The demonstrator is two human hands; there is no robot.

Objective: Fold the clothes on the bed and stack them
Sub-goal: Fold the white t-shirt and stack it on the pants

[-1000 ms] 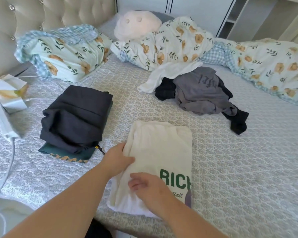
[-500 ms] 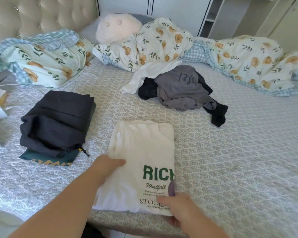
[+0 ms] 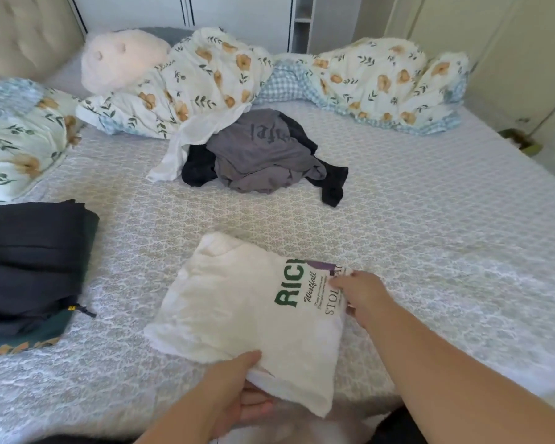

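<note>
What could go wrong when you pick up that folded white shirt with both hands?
1. The left hand grips only the near edge of the white shirt and the right hand pinches the far side, so the middle might sag and the fold come undone.
2. The dark stack looks lumpy on top, so the shirt may slide off if set there.

2 bare forearms, sleeveless to the frame edge, left hand point(image 3: 234, 392) and right hand point(image 3: 362, 293) ungloved.
</note>
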